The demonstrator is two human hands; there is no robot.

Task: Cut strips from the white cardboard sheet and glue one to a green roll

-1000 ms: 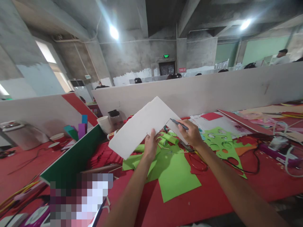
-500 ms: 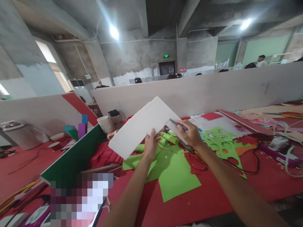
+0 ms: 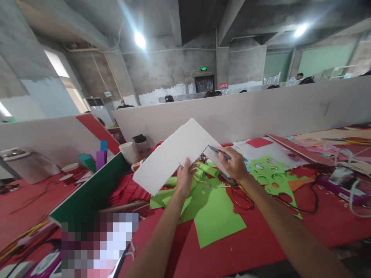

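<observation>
A white L-shaped board (image 3: 174, 148) is held up over the table, its corner pointing away from me. My left hand (image 3: 184, 175) grips its inner edge, thumb on the face and fingers behind. My right hand (image 3: 233, 164) is closed around a slim dark grey craft knife (image 3: 220, 151), whose tip touches the board near the inner corner. Its blade is too small to see clearly. Beneath the board lie light green sheets (image 3: 217, 216) and rolled green pieces (image 3: 207, 168). Red-handled scissors (image 3: 242, 199) rest below my right hand, partly covered.
A dark green board (image 3: 87, 189) stands to the left, near paper cups (image 3: 128, 151). On the right are a green sheet with round holes (image 3: 263, 179), cables and a purple power strip (image 3: 342, 189). A pale partition (image 3: 246, 108) runs behind the red table (image 3: 255, 239).
Both hands, the board and the knife stay almost in place; the knife shifts only very slightly. In the background at right, a person has moved left.
</observation>
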